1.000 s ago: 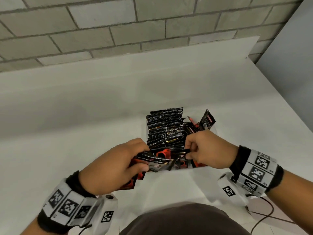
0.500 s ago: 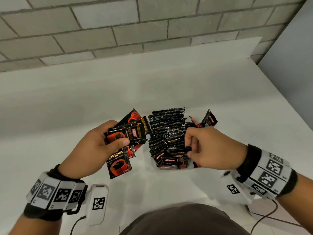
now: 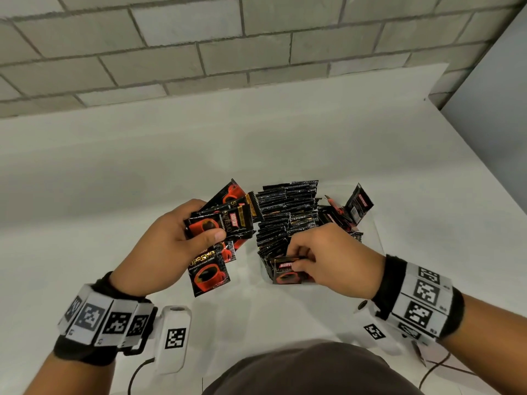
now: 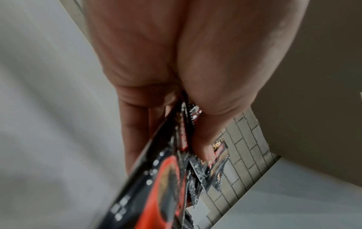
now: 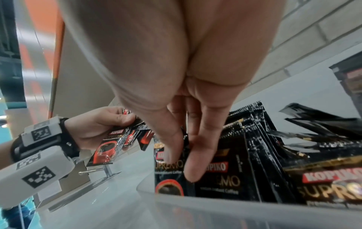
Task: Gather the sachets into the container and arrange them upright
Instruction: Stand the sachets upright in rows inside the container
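White worktop (image 3: 119, 201) under a pale brick wall (image 3: 199, 44) is all I have around me, so the dark sachets stand out plainly. I see the clear container (image 5: 245, 215) sitting just ahead of my body, already packed with a long row of sachets (image 3: 286, 212) standing on edge, with a few loose ones (image 3: 346, 208) leaning at its far right corner. My right hand (image 3: 332, 259) reaches down into the near end of that row, thumb and fingers (image 5: 195, 164) pinching the front sachet (image 3: 286, 272) by its top edge; I judge I hold it there to seat it straight and tight against the others. My left hand (image 3: 168, 246) hovers just left of the container, thumb curled over a fanned bundle of spare sachets (image 3: 225, 220), one of them dangling lower. I keep that bundle close, I think, so the right hand can draw from it quickly. From the left wrist view I see the bundle squeezed between thumb and fingers. The task looks well along, with these held ones left to file.
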`<action>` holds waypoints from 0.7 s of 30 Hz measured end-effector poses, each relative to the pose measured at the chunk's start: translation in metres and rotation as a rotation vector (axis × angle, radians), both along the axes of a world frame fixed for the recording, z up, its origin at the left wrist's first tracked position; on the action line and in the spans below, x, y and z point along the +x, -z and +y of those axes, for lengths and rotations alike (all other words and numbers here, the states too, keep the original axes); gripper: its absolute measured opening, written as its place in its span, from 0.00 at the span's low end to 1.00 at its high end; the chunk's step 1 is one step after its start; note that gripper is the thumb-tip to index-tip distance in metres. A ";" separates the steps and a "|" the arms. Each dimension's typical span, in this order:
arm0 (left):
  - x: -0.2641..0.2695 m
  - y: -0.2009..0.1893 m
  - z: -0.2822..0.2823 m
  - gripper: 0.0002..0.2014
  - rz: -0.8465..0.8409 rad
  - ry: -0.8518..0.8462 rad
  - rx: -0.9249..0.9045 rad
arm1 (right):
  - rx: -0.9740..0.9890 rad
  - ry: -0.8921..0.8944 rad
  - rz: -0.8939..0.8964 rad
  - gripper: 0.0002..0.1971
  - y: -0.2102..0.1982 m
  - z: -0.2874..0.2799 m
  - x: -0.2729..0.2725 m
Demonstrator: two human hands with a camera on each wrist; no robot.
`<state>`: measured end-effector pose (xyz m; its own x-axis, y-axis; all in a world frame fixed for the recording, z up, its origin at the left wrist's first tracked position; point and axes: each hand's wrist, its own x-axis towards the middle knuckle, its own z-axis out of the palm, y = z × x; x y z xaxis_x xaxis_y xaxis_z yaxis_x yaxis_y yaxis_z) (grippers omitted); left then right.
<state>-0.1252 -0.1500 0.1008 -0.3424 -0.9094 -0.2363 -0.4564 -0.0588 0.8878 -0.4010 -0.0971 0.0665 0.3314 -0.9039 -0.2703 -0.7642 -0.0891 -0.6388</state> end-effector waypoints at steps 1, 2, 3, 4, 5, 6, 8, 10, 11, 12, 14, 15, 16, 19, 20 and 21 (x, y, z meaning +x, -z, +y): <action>0.001 0.001 0.000 0.13 -0.003 0.000 0.001 | 0.011 0.019 -0.038 0.06 0.001 0.000 0.000; 0.001 0.001 0.000 0.12 -0.006 0.000 0.004 | 0.014 0.025 -0.059 0.06 0.003 0.001 0.000; 0.001 0.001 0.000 0.12 -0.013 0.003 0.002 | 0.009 0.022 -0.062 0.06 0.005 0.002 0.000; 0.000 0.001 0.000 0.11 -0.022 0.008 -0.002 | 0.001 0.019 -0.068 0.05 0.006 0.004 0.000; -0.001 0.001 0.000 0.10 -0.031 0.013 -0.007 | -0.008 0.021 -0.081 0.04 0.007 0.005 -0.001; -0.002 0.001 0.001 0.10 -0.036 0.014 -0.009 | -0.024 0.019 -0.100 0.03 0.007 0.006 -0.002; -0.003 0.001 0.001 0.09 -0.045 0.014 -0.012 | -0.093 0.002 -0.112 0.05 0.005 0.006 -0.004; -0.004 0.001 0.001 0.09 -0.061 0.024 -0.017 | -0.139 0.013 -0.119 0.07 0.004 0.005 -0.006; -0.005 0.002 0.001 0.09 -0.071 0.031 -0.021 | -0.141 0.031 -0.128 0.08 0.002 0.005 -0.008; -0.005 0.002 0.001 0.08 -0.076 0.036 -0.023 | -0.140 0.050 -0.142 0.08 0.001 0.005 -0.010; -0.005 0.001 0.001 0.09 -0.077 0.038 -0.023 | -0.127 0.094 -0.191 0.07 -0.004 0.005 -0.016; -0.005 0.000 0.000 0.09 -0.078 0.037 -0.022 | -0.109 0.120 -0.217 0.07 -0.007 0.006 -0.021; -0.004 0.000 0.000 0.10 -0.078 0.039 -0.020 | -0.091 0.139 -0.233 0.08 -0.011 0.008 -0.026; -0.002 -0.001 -0.001 0.10 -0.088 0.040 -0.024 | -0.038 0.160 -0.206 0.10 -0.019 0.013 -0.042; -0.003 -0.001 -0.001 0.11 -0.091 0.042 -0.026 | -0.027 0.166 -0.177 0.11 -0.019 0.015 -0.047; -0.004 -0.002 -0.001 0.11 -0.088 0.044 -0.024 | -0.017 0.172 -0.142 0.12 -0.018 0.017 -0.051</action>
<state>-0.1290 -0.1506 0.1025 -0.3608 -0.8997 -0.2457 -0.5341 -0.0166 0.8453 -0.4518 -0.0798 0.0843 0.2056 -0.9544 -0.2162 -0.6718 0.0230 -0.7404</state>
